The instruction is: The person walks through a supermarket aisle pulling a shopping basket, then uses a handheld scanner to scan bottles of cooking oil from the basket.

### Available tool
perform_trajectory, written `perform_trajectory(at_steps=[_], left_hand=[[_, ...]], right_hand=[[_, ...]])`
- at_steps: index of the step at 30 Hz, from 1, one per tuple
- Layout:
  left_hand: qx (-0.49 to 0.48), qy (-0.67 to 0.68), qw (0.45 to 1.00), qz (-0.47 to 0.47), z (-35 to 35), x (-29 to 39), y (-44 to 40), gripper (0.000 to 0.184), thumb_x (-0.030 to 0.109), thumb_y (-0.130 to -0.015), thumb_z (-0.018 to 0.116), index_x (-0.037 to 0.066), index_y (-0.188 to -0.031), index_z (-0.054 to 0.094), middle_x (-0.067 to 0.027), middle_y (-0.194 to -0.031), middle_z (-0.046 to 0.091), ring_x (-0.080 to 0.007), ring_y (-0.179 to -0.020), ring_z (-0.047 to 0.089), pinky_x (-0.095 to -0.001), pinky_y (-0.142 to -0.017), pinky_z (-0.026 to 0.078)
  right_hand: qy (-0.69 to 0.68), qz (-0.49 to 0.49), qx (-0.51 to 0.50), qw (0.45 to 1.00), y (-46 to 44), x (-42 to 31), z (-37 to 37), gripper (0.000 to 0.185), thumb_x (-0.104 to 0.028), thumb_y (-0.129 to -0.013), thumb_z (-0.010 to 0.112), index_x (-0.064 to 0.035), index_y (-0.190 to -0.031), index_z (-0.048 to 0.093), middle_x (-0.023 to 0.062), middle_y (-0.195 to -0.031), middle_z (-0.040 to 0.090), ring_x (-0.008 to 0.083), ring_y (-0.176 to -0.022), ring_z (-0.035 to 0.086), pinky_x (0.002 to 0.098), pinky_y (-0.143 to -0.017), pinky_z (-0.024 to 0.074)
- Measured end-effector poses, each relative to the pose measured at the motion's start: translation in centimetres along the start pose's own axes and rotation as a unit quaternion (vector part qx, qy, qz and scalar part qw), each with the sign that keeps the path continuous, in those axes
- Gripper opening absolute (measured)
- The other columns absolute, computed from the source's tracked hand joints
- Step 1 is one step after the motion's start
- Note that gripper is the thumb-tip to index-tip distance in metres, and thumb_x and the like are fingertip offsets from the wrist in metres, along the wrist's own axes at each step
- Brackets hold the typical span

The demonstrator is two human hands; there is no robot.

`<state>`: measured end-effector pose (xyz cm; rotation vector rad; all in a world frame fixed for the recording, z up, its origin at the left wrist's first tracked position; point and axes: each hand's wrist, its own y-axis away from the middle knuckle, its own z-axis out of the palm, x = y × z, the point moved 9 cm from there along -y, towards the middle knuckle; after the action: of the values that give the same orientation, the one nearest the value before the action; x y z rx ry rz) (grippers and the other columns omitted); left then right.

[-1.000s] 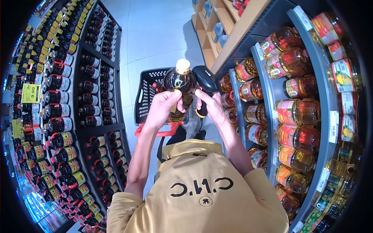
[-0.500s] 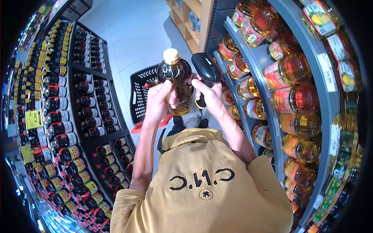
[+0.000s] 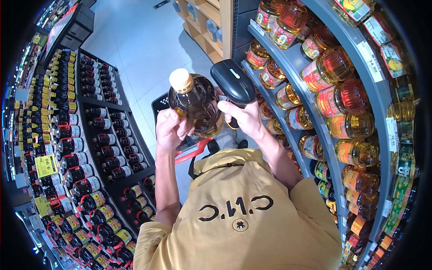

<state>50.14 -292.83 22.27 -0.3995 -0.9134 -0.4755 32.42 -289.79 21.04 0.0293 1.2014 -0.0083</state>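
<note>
A large bottle of oil (image 3: 203,101) with a cream cap is held up in front of my chest, its top leaning left. My left hand (image 3: 170,128) is closed round the handle on the bottle's left side. In my right hand (image 3: 243,118) is a black barcode scanner (image 3: 233,81), its head at the bottle's upper right. The fingers wrap its grip, which is mostly hidden. Whether scanner and bottle touch, I cannot tell. Behind the bottle, a black shopping basket (image 3: 160,103) with a red handle (image 3: 194,151) is largely covered.
Shelves of golden oil bottles (image 3: 348,96) curve along the right, with price labels on their grey edges (image 3: 370,60). Dark sauce bottles (image 3: 72,145) line the rack at left, near a yellow price tag (image 3: 46,166). A wooden shelf unit (image 3: 227,27) stands ahead on the tiled floor (image 3: 135,45).
The bottle has shifted left and down in view and leans more to the left. The scanner's head has swung leftward. Less of the basket shows behind the bottle and my left hand.
</note>
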Motion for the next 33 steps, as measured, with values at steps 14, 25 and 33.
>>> perform_trajectory(at_steps=[14, 25, 33], left_hand=[[0.061, 0.01, 0.997, 0.046, -5.5, 2.3, 2.2, 0.047, 0.036, -0.099, 0.058, 0.009, -0.063, 0.047, -0.0007, -0.046, 0.044, -0.0108, -0.036, 0.036, -0.0302, -0.042, 0.032], [-0.015, 0.202, 0.973, 0.112, -5.0, 6.2, 4.3, 0.065, 0.057, -0.101, 0.043, -0.004, -0.119, 0.055, 0.0026, -0.053, 0.052, -0.0061, -0.041, 0.046, -0.0354, -0.051, 0.052], [0.004, 0.275, 0.944, 0.181, -7.7, 6.6, 4.8, 0.069, 0.057, -0.096, 0.05, 0.006, -0.142, 0.048, -0.018, -0.119, 0.064, -0.0294, -0.093, 0.064, -0.0478, -0.079, 0.053]], right_hand=[[0.009, 0.004, 0.014, 1.0, 1.2, 1.3, 3.2, 0.045, -0.005, -0.087, 0.071, -0.0017, -0.13, 0.057, 0.0017, -0.088, 0.065, 0.0033, -0.059, 0.054, 0.0198, -0.052, 0.045], [0.044, 0.101, 0.045, 0.993, 2.2, 5.9, -0.9, 0.019, -0.014, -0.088, 0.072, -0.0031, -0.099, 0.061, 0.0, -0.082, 0.061, 0.0057, -0.057, 0.055, 0.0228, -0.05, 0.0456], [-0.068, 0.081, 0.035, 0.994, 2.6, 6.7, 0.2, 0.018, -0.011, -0.089, 0.069, -0.0039, -0.102, 0.058, 0.0004, -0.082, 0.057, 0.0065, -0.058, 0.055, 0.0244, -0.053, 0.0481]])
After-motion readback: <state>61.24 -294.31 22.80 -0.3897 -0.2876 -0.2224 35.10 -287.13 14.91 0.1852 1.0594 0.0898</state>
